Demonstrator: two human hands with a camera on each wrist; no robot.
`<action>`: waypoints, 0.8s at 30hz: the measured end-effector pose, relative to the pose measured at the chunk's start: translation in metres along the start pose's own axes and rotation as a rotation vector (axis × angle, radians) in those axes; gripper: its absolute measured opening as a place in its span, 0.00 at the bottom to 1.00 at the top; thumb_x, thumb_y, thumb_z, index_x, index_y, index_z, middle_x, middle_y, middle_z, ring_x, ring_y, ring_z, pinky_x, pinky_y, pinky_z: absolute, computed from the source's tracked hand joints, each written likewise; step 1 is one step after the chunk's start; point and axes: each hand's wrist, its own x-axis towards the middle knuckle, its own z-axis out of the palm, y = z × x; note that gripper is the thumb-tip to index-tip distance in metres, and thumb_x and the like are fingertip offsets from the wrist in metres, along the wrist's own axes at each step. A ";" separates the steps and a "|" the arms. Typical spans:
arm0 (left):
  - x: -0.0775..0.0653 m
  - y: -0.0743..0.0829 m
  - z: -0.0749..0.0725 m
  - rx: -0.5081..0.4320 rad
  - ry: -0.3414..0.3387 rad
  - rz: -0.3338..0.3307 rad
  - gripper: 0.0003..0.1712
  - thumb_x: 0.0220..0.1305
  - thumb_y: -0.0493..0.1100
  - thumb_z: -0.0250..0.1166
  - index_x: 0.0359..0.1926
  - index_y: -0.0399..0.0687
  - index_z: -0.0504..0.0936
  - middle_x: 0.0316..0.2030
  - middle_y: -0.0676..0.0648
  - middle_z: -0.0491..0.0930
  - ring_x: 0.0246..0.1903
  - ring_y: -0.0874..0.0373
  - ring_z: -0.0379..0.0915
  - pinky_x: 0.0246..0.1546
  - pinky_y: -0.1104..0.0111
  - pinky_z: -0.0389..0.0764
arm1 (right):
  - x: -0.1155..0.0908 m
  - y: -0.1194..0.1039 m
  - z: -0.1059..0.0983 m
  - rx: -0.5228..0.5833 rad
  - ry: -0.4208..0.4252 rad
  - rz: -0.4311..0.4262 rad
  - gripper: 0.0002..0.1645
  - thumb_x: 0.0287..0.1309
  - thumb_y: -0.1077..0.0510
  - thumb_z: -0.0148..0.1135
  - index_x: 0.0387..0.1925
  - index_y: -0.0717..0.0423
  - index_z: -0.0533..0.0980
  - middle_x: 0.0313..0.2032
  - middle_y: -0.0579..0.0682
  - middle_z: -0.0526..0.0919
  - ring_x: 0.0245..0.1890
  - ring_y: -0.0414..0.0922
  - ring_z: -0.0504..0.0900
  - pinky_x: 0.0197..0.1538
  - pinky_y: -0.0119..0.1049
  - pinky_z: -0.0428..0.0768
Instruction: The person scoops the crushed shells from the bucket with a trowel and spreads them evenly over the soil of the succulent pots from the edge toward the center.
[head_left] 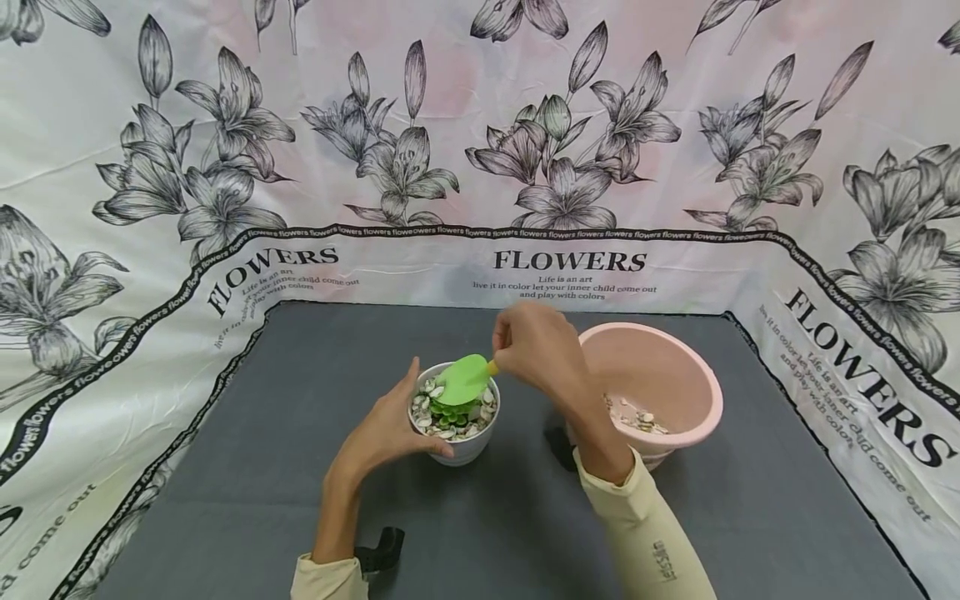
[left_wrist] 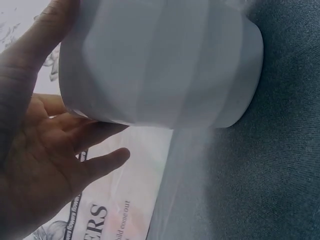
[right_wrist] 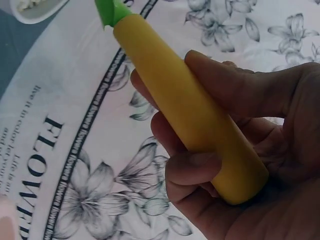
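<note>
A small white flowerpot [head_left: 468,451] stands on the grey cloth, holding a green succulent [head_left: 453,414] ringed by pale pebbles [head_left: 483,414]. My left hand [head_left: 386,429] grips the pot's left side, thumb in front and fingers behind. The left wrist view shows the ribbed pot wall [left_wrist: 165,60] up close, with the left hand [left_wrist: 45,150] around its rim end. Over the pot, my right hand [head_left: 540,346] holds a toy-like shovel with a green blade [head_left: 465,379], which hides part of the plant. Its yellow handle [right_wrist: 180,100] lies between thumb and curled fingers in the right wrist view.
A larger pink tub [head_left: 652,367] stands to the right, partly behind my right forearm, with loose pebbles [head_left: 637,417] on its bottom. Grey cloth [head_left: 300,358] covers the tabletop. A flower-printed white sheet [head_left: 420,267] rises at the back and both sides.
</note>
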 end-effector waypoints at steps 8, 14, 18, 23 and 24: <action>-0.002 0.000 -0.001 -0.011 0.006 -0.031 0.85 0.41 0.63 0.87 0.85 0.48 0.38 0.83 0.37 0.50 0.80 0.37 0.54 0.74 0.39 0.68 | 0.001 -0.015 -0.001 -0.096 0.025 -0.009 0.11 0.45 0.69 0.63 0.21 0.48 0.81 0.25 0.46 0.84 0.28 0.45 0.80 0.32 0.41 0.78; -0.003 -0.004 -0.002 -0.020 0.013 -0.041 0.83 0.42 0.63 0.86 0.85 0.49 0.39 0.84 0.39 0.49 0.81 0.38 0.53 0.75 0.40 0.67 | 0.005 -0.026 0.003 -0.159 0.032 -0.075 0.19 0.38 0.71 0.58 0.10 0.46 0.67 0.14 0.40 0.62 0.22 0.42 0.62 0.24 0.35 0.61; -0.001 -0.004 -0.001 -0.016 0.012 -0.036 0.83 0.42 0.63 0.86 0.85 0.47 0.39 0.83 0.38 0.50 0.81 0.38 0.54 0.74 0.40 0.68 | 0.003 -0.028 -0.001 -0.193 0.051 -0.064 0.19 0.37 0.72 0.58 0.10 0.46 0.67 0.14 0.40 0.61 0.22 0.43 0.62 0.23 0.36 0.61; 0.002 0.001 0.003 -0.010 0.005 -0.030 0.84 0.41 0.61 0.87 0.85 0.45 0.39 0.83 0.36 0.50 0.81 0.37 0.52 0.75 0.40 0.66 | -0.019 -0.005 -0.026 -0.139 0.163 0.045 0.10 0.43 0.70 0.63 0.23 0.53 0.81 0.24 0.49 0.84 0.29 0.50 0.77 0.33 0.42 0.75; 0.003 0.002 0.004 -0.009 0.003 -0.028 0.84 0.41 0.61 0.88 0.85 0.45 0.39 0.83 0.36 0.50 0.81 0.37 0.52 0.76 0.40 0.66 | -0.027 0.003 -0.034 -0.125 0.203 0.074 0.10 0.43 0.70 0.64 0.26 0.53 0.83 0.27 0.51 0.87 0.31 0.51 0.79 0.34 0.43 0.76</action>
